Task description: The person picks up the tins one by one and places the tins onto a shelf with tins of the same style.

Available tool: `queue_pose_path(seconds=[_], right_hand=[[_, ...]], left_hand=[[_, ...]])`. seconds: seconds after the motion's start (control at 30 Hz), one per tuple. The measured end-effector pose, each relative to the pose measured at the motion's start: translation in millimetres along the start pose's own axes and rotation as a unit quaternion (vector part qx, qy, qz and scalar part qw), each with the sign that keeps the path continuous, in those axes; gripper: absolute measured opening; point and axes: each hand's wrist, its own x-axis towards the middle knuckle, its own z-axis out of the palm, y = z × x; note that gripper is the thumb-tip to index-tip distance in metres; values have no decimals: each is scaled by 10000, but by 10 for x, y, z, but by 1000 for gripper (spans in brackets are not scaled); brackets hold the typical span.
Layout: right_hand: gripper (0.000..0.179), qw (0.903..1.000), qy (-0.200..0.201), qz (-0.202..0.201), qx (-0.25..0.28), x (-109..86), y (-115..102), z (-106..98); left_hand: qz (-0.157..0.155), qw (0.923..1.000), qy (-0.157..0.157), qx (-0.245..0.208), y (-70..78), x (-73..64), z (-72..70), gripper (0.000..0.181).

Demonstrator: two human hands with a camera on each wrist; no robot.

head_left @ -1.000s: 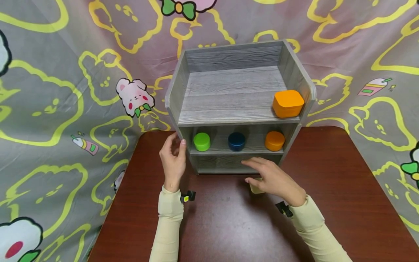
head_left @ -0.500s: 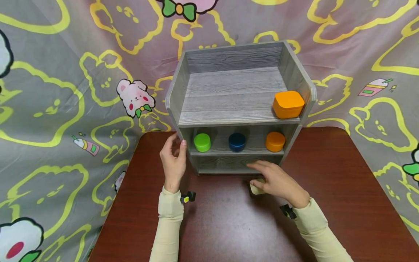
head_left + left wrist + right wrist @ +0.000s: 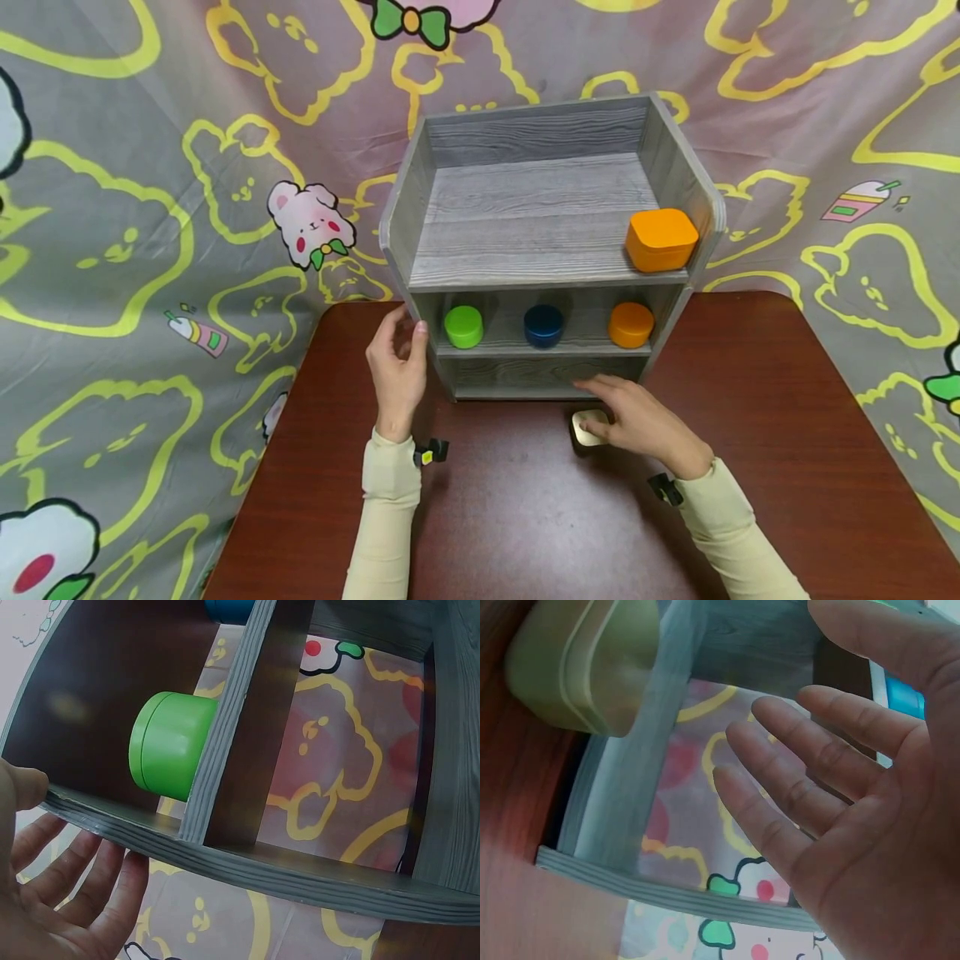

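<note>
My left hand (image 3: 397,371) grips the left side panel of the grey wood-grain shelf unit (image 3: 525,250). In the left wrist view the thumb rests on the panel's front edge, the fingers (image 3: 105,881) along its outer face. My right hand (image 3: 648,423) hovers with fingers spread, holding nothing, beside a pale yellow lidded box (image 3: 588,427). That box stands on the table just in front of the unit, partly behind the thumb. In the right wrist view the palm faces the camera, and the yellow box (image 3: 581,667) is apart from the fingers.
A green round tin (image 3: 463,327), a dark blue tin (image 3: 543,326) and an orange tin (image 3: 631,325) line the middle shelf. An orange square box (image 3: 662,240) sits at the top shelf's right end. The brown table (image 3: 517,517) meets a patterned cloth (image 3: 135,250) behind and beside it.
My right hand has drawn slightly right and toward me, uncovering more of the pale yellow box. My left hand has stayed on the shelf unit's side.
</note>
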Motion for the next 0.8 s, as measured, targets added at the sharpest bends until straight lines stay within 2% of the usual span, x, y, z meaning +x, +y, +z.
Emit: queue_pose_path(seconds=[0.13,0.37,0.47,0.6,0.8], right_hand=[[52,10000,-83,50,1,-14,48,32],[55,9995,-202,218,62,-49,97,88],[56,9995,-208,225,68,-59,118,115],[59,9994,-243,245,98,-74,164,159],[64,9986,-358,351,162,-90,228,225]], left_hand=[[-2,10000,35,34,44,1,14,28],[33,10000,-3,20,302,-24,5,26],[93,10000,9,32,358,-31,1,26],[82,10000,23,11,326,-27,12,26],[9,9999,62,149,77,-13,27,27]])
